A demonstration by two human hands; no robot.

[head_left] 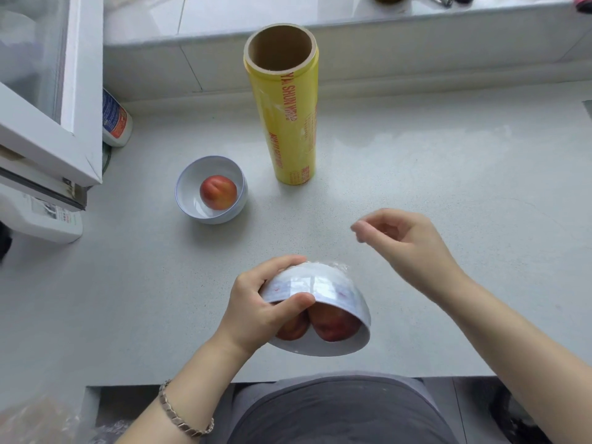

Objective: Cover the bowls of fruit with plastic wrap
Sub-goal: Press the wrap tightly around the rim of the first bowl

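Note:
My left hand (256, 302) grips a white bowl (330, 293) tilted toward me above the counter's front edge. Plastic wrap clings over the bowl's outside and mouth, and two red-orange fruits (333, 325) show through it. My right hand (407, 248) hovers just right of and beyond the bowl, fingers loosely curled and apart, holding nothing I can make out. A second white bowl (189, 187) with one red fruit (218, 191) stands uncovered on the counter at the left. The yellow roll of plastic wrap (285, 116) stands upright behind it.
A grey counter (448, 174) runs to a raised ledge at the back. A white window frame (77, 100) juts in at the left, with a white bottle (116, 120) beside it and a white box (48, 219) below. Crumpled plastic lies bottom left.

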